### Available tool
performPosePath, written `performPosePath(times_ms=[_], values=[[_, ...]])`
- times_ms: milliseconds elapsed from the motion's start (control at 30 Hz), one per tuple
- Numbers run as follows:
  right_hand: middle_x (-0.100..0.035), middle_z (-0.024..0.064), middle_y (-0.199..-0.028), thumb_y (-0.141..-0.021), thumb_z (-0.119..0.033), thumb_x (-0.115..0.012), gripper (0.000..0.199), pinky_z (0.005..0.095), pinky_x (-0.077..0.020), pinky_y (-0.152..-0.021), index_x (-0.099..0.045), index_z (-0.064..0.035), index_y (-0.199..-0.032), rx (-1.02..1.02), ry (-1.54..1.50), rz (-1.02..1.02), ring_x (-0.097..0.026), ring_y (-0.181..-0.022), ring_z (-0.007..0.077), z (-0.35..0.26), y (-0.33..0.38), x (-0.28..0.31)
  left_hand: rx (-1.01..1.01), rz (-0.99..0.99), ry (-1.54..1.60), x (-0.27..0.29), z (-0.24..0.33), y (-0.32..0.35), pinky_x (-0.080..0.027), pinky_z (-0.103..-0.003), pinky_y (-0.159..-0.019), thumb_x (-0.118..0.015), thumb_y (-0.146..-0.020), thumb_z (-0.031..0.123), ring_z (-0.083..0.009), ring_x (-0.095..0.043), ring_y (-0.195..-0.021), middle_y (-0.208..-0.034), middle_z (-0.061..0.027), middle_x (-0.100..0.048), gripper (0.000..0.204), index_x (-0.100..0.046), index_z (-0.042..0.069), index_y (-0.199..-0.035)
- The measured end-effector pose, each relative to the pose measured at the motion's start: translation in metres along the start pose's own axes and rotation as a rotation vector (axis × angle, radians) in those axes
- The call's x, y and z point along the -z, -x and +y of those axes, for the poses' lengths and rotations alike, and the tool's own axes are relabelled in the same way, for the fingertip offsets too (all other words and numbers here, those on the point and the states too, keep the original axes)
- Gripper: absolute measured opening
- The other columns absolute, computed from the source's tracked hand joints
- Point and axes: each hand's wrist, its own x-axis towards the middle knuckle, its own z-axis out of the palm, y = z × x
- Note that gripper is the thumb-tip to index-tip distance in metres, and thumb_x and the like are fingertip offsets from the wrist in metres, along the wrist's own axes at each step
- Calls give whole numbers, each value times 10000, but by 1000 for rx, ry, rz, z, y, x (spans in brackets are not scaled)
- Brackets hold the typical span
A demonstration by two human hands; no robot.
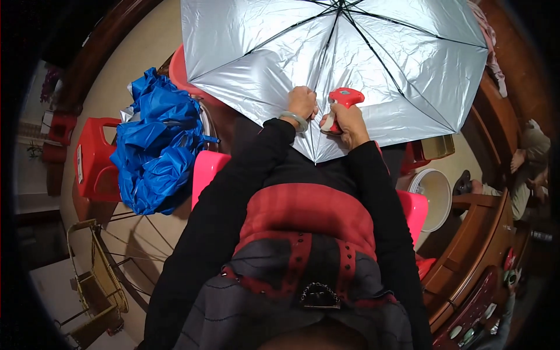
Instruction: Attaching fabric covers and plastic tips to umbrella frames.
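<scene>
An opened umbrella (pixel 245 81) with a silver inner face and dark ribs spreads in front of me, one corner pointing down at my lap. My left hand (pixel 303 103), a pale bangle at its wrist, is closed in a pinch on the silver cloth beside a rib. Close by on the right, my right hand (pixel 349 123) grips a red hand tool (pixel 345 97) with a grey patch on top and a pale lever-like part near the fingers. The tool's working end, against the cloth, is hard to make out.
Crumpled blue cloth (pixel 157 157) lies heaped at the left, next to a red plastic stool (pixel 96 157). A white bucket (pixel 434 195) stands right of my pink seat (pixel 414 210). Wooden furniture (pixel 466 251) and another person's bare foot (pixel 518 160) are farther right. A wire basket (pixel 99 280) sits lower left.
</scene>
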Motion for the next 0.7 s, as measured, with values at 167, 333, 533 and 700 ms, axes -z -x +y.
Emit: performPosePath(times_ms=[167, 333, 533, 700], values=[[-572, 166, -709, -795, -116, -462, 194, 387, -520, -506, -453, 35, -915, -68, -106, -101, -597, -573, 244, 1, 3, 4, -28, -60, 69, 2, -4, -2, -394, -292, -339, -445, -780, 67, -167, -496, -356, -493, -112, -531, 201, -539, -62, -657], [-572, 170, -724, -796, -120, -459, 196, 415, -532, -535, -453, 30, -923, -174, -282, -157, -604, -607, 253, -9, 15, 16, -51, -147, 37, -2, -4, -1, -404, -295, -350, -443, -774, 72, -181, -505, -356, -491, -123, -535, 204, -542, -59, -651], [-564, 170, -718, -785, -110, -459, 205, 442, -533, -544, -448, 28, -937, -182, -260, -151, -606, -631, 275, -6, 8, 17, -93, -111, -11, -8, -8, 0, -402, -278, -363, -449, -784, 83, -154, -493, -372, -520, -101, -544, 209, -549, -68, -678], [-565, 162, -694, -744, -62, -457, 203, 421, -525, -483, -450, 44, -917, -34, -200, -79, -600, -569, 266, 0, 7, 6, -111, -103, -50, -8, -11, -4, -406, -275, -371, -453, -788, 90, -151, -496, -378, -520, -97, -546, 211, -556, -70, -697]])
